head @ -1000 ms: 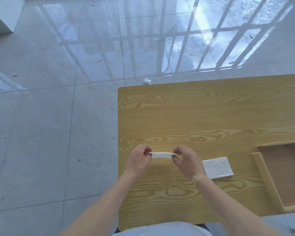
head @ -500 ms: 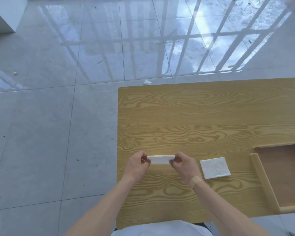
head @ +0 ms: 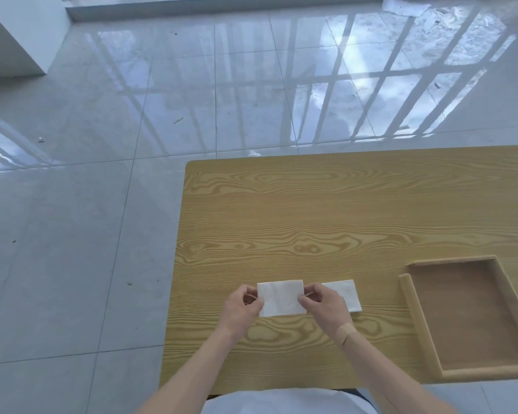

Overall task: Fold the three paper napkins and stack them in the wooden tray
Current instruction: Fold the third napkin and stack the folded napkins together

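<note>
Filling most of the view, a grey tiled floor (head: 102,204) mirrors window bars beyond a wooden table (head: 311,210). An open wooden tray (head: 408,297) sits at the table's right end. Near the front edge, the left hand (head: 241,307) and right hand (head: 326,304) pinch opposite short ends of a white folded napkin (head: 280,298), fingers curled. A second napkin (head: 349,295) lies just beside it, partly hidden behind the right hand.

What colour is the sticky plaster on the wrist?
The adhesive plaster on the right wrist is beige, seen in the head view.
</note>
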Demonstrator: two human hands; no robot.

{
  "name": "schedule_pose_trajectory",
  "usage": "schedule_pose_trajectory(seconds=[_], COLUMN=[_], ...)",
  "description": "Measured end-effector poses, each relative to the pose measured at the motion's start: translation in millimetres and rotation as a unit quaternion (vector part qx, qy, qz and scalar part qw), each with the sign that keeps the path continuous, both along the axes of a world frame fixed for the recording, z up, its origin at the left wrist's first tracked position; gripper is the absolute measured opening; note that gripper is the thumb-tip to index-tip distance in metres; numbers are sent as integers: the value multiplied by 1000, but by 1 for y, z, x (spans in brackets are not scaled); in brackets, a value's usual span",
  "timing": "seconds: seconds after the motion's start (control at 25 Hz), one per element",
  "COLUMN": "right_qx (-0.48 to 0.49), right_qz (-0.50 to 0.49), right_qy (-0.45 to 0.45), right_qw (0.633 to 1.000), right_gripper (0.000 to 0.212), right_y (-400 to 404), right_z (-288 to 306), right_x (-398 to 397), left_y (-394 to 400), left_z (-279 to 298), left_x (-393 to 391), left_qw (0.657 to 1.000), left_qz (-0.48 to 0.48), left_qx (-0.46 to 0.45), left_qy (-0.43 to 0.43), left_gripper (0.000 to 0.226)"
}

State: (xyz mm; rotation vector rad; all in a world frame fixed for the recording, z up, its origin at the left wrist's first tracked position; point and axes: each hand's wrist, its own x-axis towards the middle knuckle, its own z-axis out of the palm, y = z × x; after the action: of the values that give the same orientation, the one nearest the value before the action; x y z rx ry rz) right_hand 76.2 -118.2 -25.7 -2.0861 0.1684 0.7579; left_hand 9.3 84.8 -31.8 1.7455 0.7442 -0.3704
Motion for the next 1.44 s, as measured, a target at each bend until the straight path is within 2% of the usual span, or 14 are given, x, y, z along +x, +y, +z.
schedule_pose_trajectory(seconds=[0.28,0.48,0.8,1.44], right_qx=[1,-14,-44,-61], right_qz=[23,40,18,-4], right_qy=[-9,-9,15,41], right_qw=[1000,999,999,997], right_gripper=[8,5,6,7], right_y=[-79,-106,-125,-113], right_z=[2,-3,-13,-22], right_x=[28,37,49,59], left_y=[-82,-111,-128,-123], left_z=[3,-5,-15,-21], left_x=[19,27,46,49], left_qw=[1000,998,997,992], left_qz=[11,14,-4,1], left_qx=[7,40,53,86], left_qy=[11,39,58,94], left_gripper=[3,4,7,8])
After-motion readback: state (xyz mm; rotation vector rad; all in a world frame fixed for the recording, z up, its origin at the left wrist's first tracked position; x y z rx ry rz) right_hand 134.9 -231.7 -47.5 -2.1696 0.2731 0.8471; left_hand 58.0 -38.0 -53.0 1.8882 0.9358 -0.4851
